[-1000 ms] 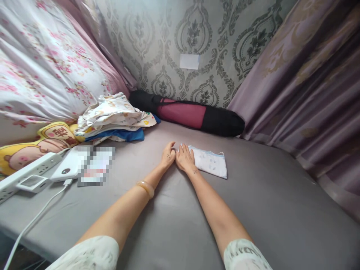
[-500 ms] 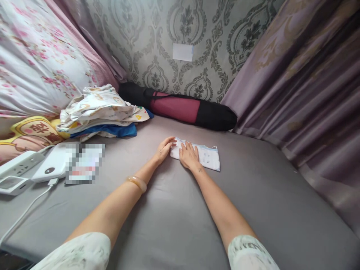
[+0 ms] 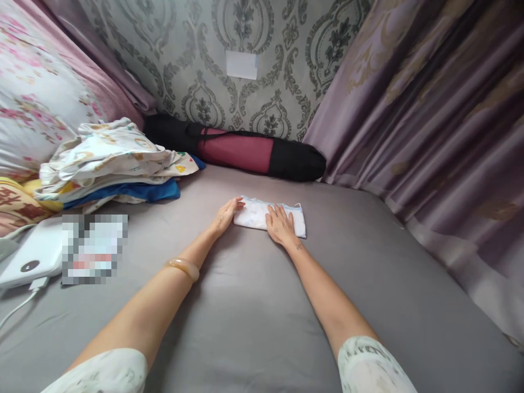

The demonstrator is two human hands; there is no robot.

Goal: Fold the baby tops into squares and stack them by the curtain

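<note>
Toward the far edge of the grey-sheeted bed [image 3: 254, 305], a folded white rectangular cloth [image 3: 252, 215] runs left to right, open right hand [image 3: 280, 225] flat on its right half, loosely open left hand [image 3: 225, 215] at its left end.

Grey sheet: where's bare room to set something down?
Widest: sheet between right hand and right curtain. Smaller: strip between cloth and bag. Crowded: left side, with clothes, white device, pixelated item.
</note>
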